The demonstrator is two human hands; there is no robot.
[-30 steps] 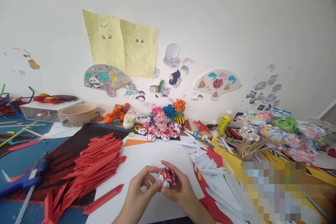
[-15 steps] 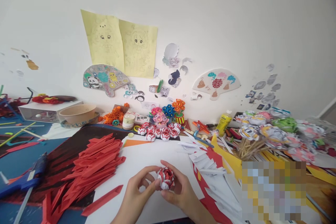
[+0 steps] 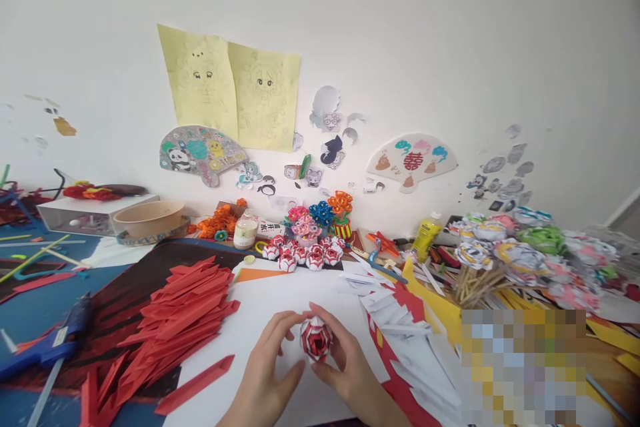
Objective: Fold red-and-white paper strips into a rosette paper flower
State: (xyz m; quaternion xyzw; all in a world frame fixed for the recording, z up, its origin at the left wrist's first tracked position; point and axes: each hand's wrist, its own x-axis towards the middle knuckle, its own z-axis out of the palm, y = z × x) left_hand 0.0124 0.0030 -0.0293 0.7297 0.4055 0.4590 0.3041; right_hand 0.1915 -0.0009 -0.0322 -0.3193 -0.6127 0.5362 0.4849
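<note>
Head view: left hand and right hand cup the small red-and-white folded-paper ball just above the white sheet on the surface, fingertip grip clamped from both sides, open face toward the camera, likely for inspection.

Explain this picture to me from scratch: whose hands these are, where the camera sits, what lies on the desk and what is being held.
There is no machine here. The camera sits on a person's head and looks forward and down, so the two bare hands at the bottom are that person's own. The left hand and the right hand together hold a small red-and-white folded paper flower ball above a white sheet of paper; each grip closes around one side of it. To the left lies a pile of red folded paper strips, and further left a blue glue gun. Behind the hands stands a row of finished red-and-white paper balls. To the right lie white folded paper strips and a bunch of paper flowers on sticks.
</note>
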